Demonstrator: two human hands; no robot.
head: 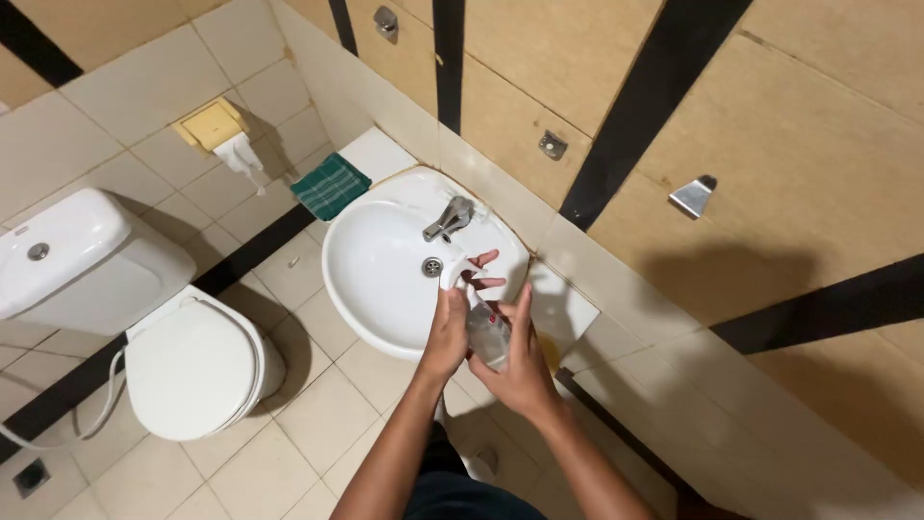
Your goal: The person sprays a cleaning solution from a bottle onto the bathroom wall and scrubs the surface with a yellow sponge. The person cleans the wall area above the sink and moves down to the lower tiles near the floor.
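I hold a clear spray bottle (488,337) with a white trigger head (452,273) over the near rim of a white wash basin (371,274). My left hand (450,325) grips the neck and head of the bottle, some fingers stretched out. My right hand (520,356) wraps the bottle's body from the right. A chrome tap (449,219) sits at the basin's back edge and a drain (433,267) lies in the bowl.
A white toilet (192,361) with its lid down and its cistern (82,255) stand at the left. A green checked cloth (331,185) lies on the ledge beside the basin. A yellow paper holder (214,125) hangs on the tiled wall.
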